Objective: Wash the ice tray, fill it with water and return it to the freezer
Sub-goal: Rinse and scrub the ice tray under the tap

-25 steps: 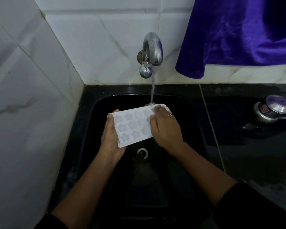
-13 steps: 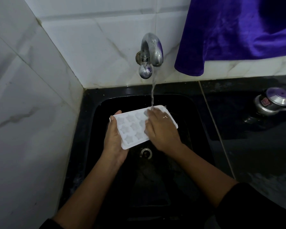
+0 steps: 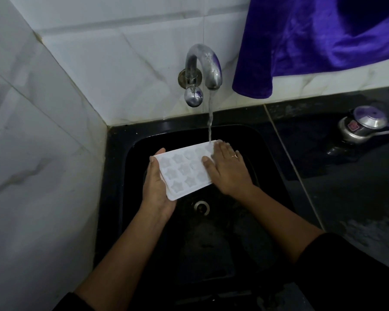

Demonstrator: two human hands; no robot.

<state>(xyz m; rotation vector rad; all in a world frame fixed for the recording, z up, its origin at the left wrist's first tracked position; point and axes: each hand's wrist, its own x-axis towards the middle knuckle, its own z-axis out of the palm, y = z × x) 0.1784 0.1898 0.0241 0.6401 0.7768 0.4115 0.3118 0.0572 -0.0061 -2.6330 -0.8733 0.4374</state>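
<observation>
Head view: the ice tray [image 3: 184,169] is held above the middle of the sink [image 3: 119,176], its long axis running from near left to far right. The left hand [image 3: 157,187] grips the near-left end, thumb on top. The right hand [image 3: 228,169] lies flat on the far-right half, fingers straight. The tap [image 3: 203,66] stream strikes the far corner, just beside those fingertips.

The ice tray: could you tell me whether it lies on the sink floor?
No, the left hand holds the ice tray above the drain, under the running tap.
</observation>
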